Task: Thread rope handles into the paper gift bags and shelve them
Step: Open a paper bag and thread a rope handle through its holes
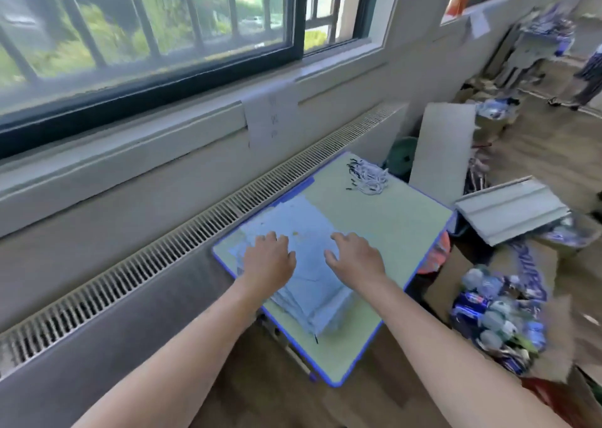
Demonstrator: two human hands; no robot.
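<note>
Both the left hand [267, 258] and right hand [355, 258] rest loosely spread, gripping nothing, on the bags [309, 284] at the tabletop's [391, 225] near-left edge.

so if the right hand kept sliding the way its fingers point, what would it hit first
Probably nothing solid at once. The right hand rests on the stack of flat paper bags, fingers pointing toward the far left. It would cross the bags, then the table edge, and meet the slotted heater grille, though depth is unclear.
</note>
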